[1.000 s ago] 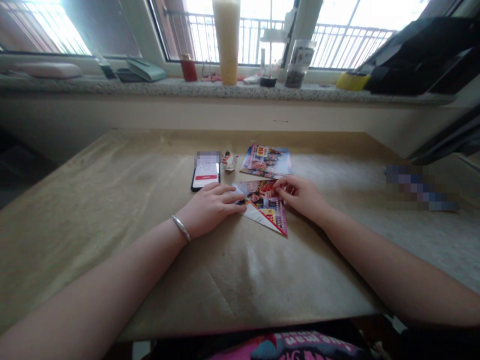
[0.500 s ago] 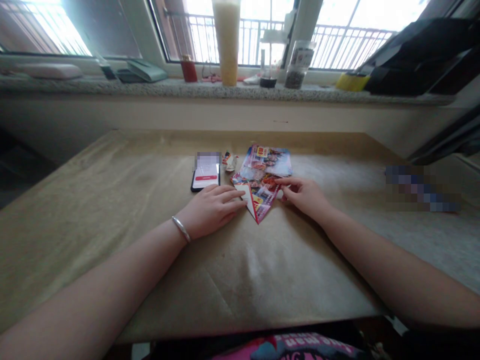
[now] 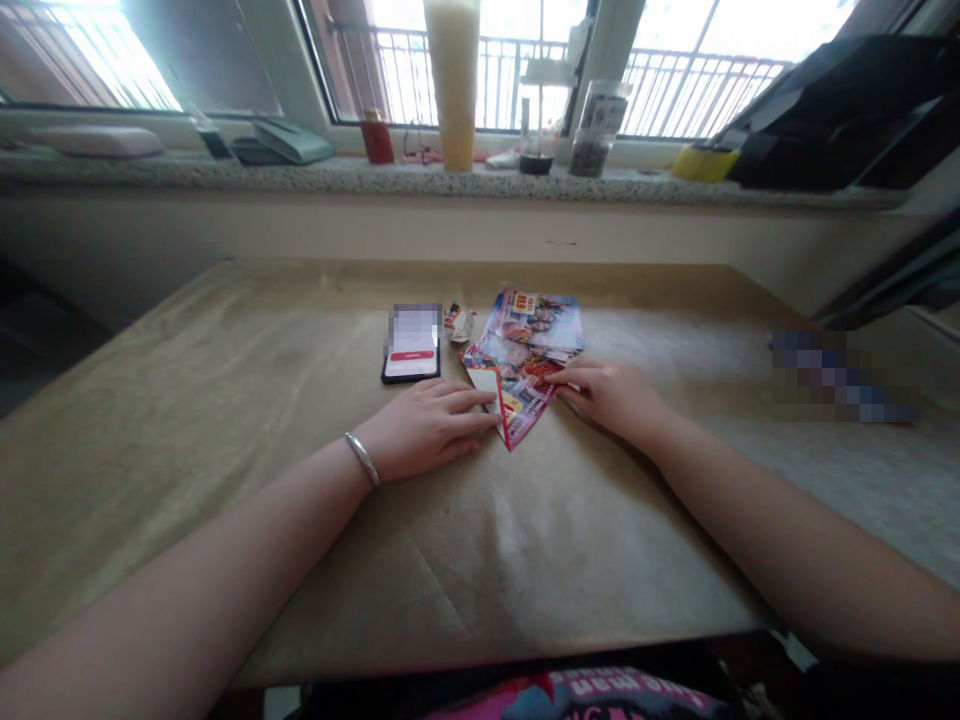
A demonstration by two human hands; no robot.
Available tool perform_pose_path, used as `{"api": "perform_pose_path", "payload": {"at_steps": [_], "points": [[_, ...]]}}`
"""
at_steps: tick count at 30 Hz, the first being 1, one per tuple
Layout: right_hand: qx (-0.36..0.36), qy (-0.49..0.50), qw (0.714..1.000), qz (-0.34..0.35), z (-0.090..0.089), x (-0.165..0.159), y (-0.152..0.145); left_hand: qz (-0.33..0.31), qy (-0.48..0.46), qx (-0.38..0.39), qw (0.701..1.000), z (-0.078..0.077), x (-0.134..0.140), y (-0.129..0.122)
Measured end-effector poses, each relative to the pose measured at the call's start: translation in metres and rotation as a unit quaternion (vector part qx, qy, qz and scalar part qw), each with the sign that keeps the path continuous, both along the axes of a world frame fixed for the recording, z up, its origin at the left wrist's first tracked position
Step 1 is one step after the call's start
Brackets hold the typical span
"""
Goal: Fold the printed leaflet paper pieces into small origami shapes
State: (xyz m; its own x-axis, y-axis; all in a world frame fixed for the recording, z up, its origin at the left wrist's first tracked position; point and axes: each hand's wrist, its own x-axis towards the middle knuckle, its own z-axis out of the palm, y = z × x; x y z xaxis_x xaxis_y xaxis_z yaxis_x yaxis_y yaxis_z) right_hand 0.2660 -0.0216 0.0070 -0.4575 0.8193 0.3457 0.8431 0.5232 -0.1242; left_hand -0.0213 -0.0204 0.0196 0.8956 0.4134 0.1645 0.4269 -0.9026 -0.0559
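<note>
The folded flyer (image 3: 514, 400) was pressed flat by both open hands, so its crease could be skewed by any slip on the counter (image 3: 225, 400).

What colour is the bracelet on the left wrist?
Silver, a thin bangle just behind the left hand, in the head view.

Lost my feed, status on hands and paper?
Left hand flat at folded flyer's left edge. Right hand pressing its right side. Phone and flyer stack close behind.
</note>
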Motion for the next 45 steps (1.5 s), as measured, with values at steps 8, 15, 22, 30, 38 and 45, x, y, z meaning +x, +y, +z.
{"api": "perform_pose_path", "payload": {"at_steps": [8,15,22,30,38,45], "points": [[0.041,-0.026,0.986,0.158,0.007,-0.001,0.002,0.016,-0.023,-0.001,1.000,-0.002,0.000,0.001],[-0.036,0.013,0.971,0.236,0.013,-0.014,-0.007,0.016,-0.026,-0.019,0.999,0.003,-0.001,0.002],[-0.053,-0.009,0.973,0.225,0.018,-0.024,-0.016,0.000,-0.042,0.008,0.999,0.002,0.000,0.002],[-0.101,0.049,0.982,0.150,0.024,-0.027,-0.021,0.023,-0.029,0.043,0.998,0.003,-0.002,0.004],[-0.149,0.114,0.977,0.102,0.019,-0.026,-0.019,0.007,-0.040,0.030,0.999,0.005,0.000,0.002],[-0.188,0.134,0.973,0.016,0.018,-0.027,-0.015,0.004,-0.032,-0.018,0.999,0.001,-0.001,0.001]]}}
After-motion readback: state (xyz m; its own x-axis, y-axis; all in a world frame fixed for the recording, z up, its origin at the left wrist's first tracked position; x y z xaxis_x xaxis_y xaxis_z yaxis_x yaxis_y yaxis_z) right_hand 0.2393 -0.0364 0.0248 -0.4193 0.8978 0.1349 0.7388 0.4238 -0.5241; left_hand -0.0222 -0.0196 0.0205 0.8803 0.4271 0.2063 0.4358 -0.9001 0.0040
